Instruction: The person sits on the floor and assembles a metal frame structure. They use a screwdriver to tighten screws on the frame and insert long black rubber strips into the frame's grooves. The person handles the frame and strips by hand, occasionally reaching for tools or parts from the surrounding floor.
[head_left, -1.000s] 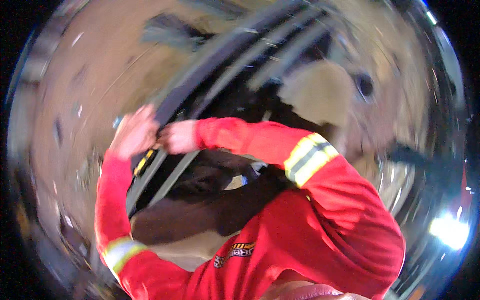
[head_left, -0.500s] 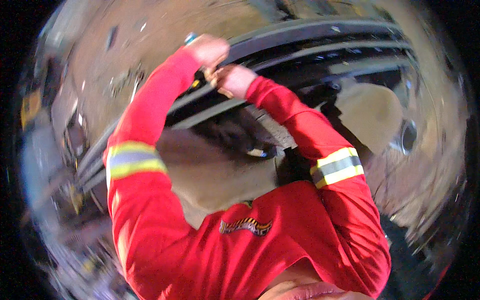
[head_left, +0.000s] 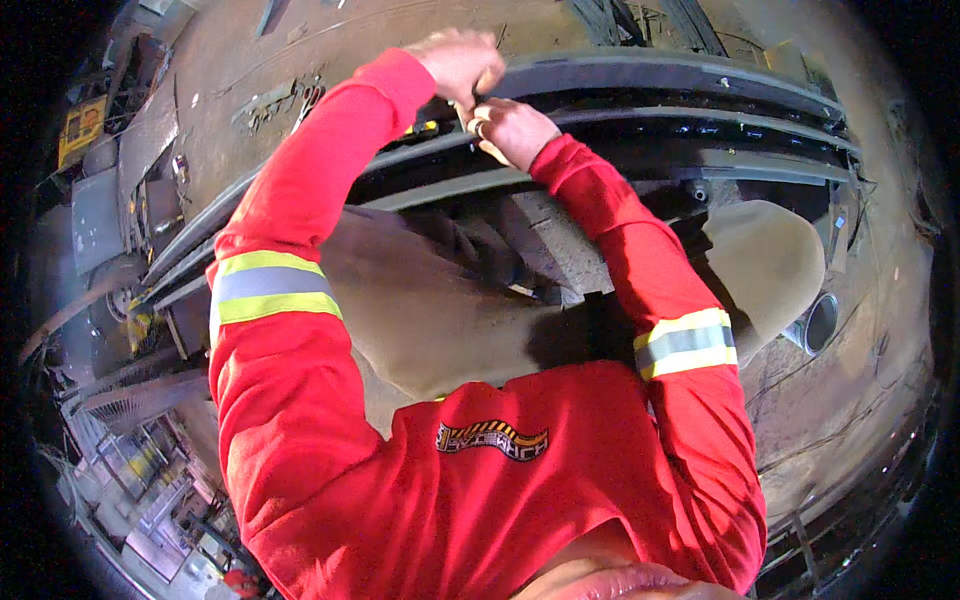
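Observation:
My left hand (head_left: 458,64) is above the long dark steel beams (head_left: 640,130), its fingers curled downward. Just below and to the right, my right hand (head_left: 515,133) is closed, with its fingertips close to those of the left. Between the two hands shows a small dark thing, too little of it visible to name. A yellow and black object (head_left: 424,129) lies on the beams beside my left forearm. Both arms wear red sleeves with reflective bands.
Several hand tools (head_left: 285,105) lie on the brown floor beyond the beams at left. Dark metal bars (head_left: 650,25) rest at the far side. A round metal pipe or can (head_left: 818,322) stands by my right knee (head_left: 765,255). Yellow equipment (head_left: 84,130) is at far left.
Both hands have shifted right along the beams, still close together. A blue-tipped thing seen by my left hand earlier no longer shows. The view is sharper now.

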